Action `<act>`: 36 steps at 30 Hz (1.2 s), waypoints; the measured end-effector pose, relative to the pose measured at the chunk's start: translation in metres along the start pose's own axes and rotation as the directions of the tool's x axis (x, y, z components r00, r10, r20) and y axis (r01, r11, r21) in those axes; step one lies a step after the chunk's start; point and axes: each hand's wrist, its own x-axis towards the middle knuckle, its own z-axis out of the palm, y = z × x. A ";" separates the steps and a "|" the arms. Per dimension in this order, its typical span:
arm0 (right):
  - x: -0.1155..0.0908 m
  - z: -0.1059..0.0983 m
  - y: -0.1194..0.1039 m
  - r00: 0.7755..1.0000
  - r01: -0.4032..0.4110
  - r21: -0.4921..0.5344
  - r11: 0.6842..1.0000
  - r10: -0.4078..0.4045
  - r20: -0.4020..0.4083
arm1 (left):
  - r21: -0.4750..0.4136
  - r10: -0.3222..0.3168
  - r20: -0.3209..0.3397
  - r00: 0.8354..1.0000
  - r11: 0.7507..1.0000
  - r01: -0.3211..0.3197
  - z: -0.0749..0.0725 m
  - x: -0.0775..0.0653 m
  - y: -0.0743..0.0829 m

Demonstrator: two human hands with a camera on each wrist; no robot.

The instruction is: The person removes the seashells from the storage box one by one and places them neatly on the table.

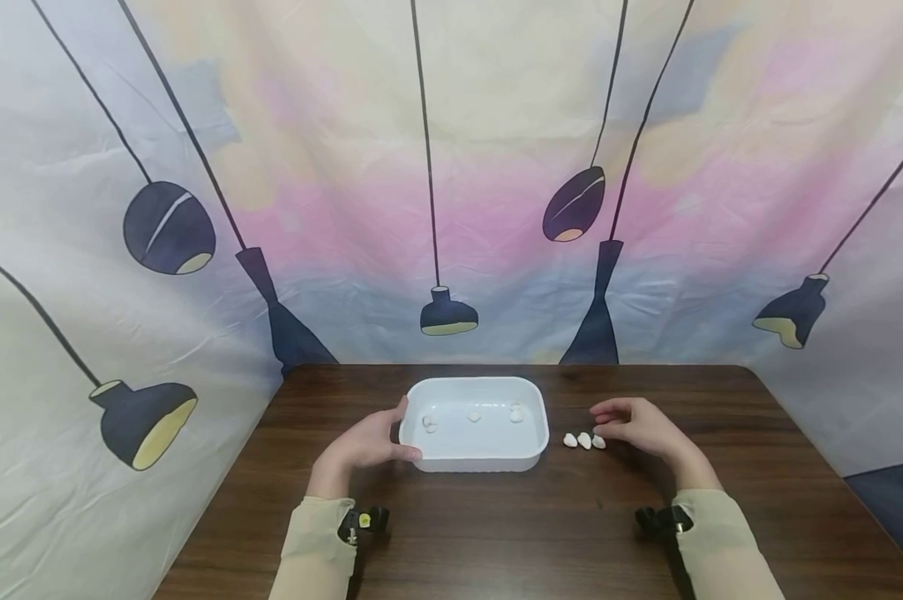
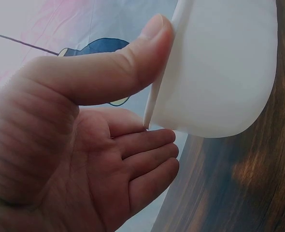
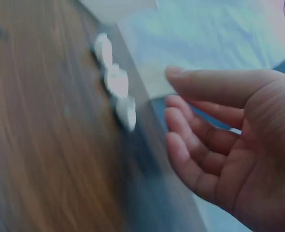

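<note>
A white rectangular dish (image 1: pixel 472 465) rests on the table, with several small whitish pieces (image 1: pixel 474 417) lying inside it. My left hand (image 1: pixel 367 439) holds the dish at its left end, the thumb at the front corner and the index finger farther back along the rim. In the left wrist view that thumb (image 2: pixel 147 53) lies against the rim, the other fingers by the outer wall. To the right of the dish, 3 small white shell-like pieces (image 1: pixel 585 441) sit in a row. My right hand (image 1: pixel 641 427) hovers beside the rightmost one, fingers loosely bent and holding nothing.
The dark brown wooden table (image 1: pixel 481 533) ends at the back against a hanging cloth (image 1: pixel 511 100) printed with lamps. Each wrist carries a small black camera mount (image 1: pixel 665 521) over a light sleeve.
</note>
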 end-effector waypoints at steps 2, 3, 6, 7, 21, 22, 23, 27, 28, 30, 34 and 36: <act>0.003 0.006 -0.010 0.999 0.043 0.032 0.999 -0.043 -0.006 | 0.002 -0.002 -0.001 1.000 1.000 0.002 0.000 -0.001 -0.001; 0.005 0.009 -0.016 0.998 0.062 0.046 0.997 -0.062 -0.006 | 0.002 -0.003 -0.002 1.000 1.000 0.003 0.000 -0.001 -0.002; 0.013 0.021 -0.034 0.995 0.098 0.100 0.990 -0.097 -0.018 | -0.003 -0.002 -0.004 1.000 1.000 0.002 0.001 -0.001 -0.002; 0.015 0.026 -0.041 0.993 0.116 0.119 0.986 -0.114 -0.019 | -0.004 -0.002 -0.006 1.000 1.000 0.002 0.001 -0.001 -0.002; 0.052 0.088 -0.105 0.987 0.149 0.140 0.979 -0.156 0.045 | -0.003 -0.012 -0.012 1.000 1.000 0.012 0.000 -0.001 0.000; 0.054 0.091 -0.106 0.988 0.140 0.139 0.980 -0.148 0.048 | -0.005 -0.011 -0.013 1.000 1.000 0.011 0.000 -0.001 0.000; 0.056 0.094 -0.106 0.987 0.143 0.133 0.981 -0.151 0.049 | -0.006 -0.011 -0.012 1.000 1.000 0.010 0.000 0.000 -0.001; 0.064 0.105 -0.104 0.990 0.127 0.090 0.988 -0.132 0.050 | -0.006 -0.010 -0.012 1.000 1.000 0.010 0.000 0.000 -0.002; 0.066 0.107 -0.103 0.991 0.119 0.077 0.990 -0.123 0.051 | -0.007 -0.010 -0.011 1.000 1.000 0.010 0.000 0.000 -0.002; 0.069 0.111 -0.102 0.994 0.098 0.053 0.994 -0.101 0.049 | -0.008 -0.008 -0.009 1.000 1.000 0.008 0.000 0.000 -0.001; 0.073 0.115 -0.102 0.996 0.071 0.028 0.997 -0.072 0.043 | -0.007 -0.004 -0.006 1.000 1.000 0.004 0.000 -0.001 0.000; 0.075 0.115 -0.102 0.997 0.058 0.017 0.998 -0.058 0.045 | -0.008 -0.003 -0.007 1.000 1.000 0.003 0.001 -0.002 0.001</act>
